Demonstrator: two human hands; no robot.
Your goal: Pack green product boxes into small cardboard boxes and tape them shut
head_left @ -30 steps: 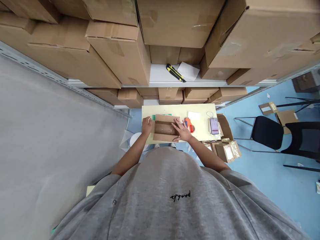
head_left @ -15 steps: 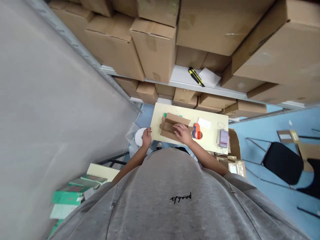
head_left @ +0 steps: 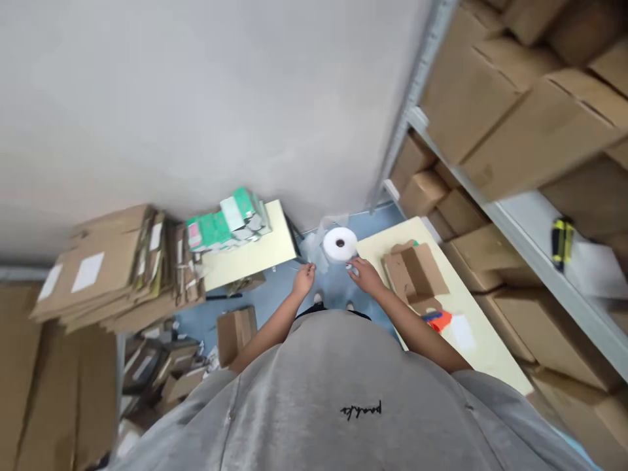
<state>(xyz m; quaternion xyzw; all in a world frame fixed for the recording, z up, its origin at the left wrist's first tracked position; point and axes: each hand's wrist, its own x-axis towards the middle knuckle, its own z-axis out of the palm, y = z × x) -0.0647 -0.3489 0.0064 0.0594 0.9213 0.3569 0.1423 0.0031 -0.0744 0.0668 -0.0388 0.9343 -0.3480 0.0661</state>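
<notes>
My right hand [head_left: 366, 275] has its fingertips at the lower edge of a white roll of foam wrap [head_left: 340, 244], which has a loose translucent sheet [head_left: 314, 243] beside it. My left hand [head_left: 304, 280] is a little left of the roll, its fingers close together near that sheet. I cannot tell whether they pinch anything. A folded brown cardboard box [head_left: 415, 275] lies on the pale yellow table [head_left: 490, 356], out of reach of both hands' fingers. An orange tape dispenser [head_left: 440, 320] sits nearer my right forearm, partly hidden behind it.
A second pale table [head_left: 250, 258] holds a pile of green packets [head_left: 228, 224]. Flattened cardboard mailers [head_left: 118, 261] are stacked at left. Steel shelving with cartons [head_left: 540, 131] runs along the right, with a yellow-and-black utility knife [head_left: 562, 243] on a shelf. A grey wall rises at the top.
My view has swung left. Both hands have left the box and the table top, and my right hand has moved over to the white roll, beside my left hand.
</notes>
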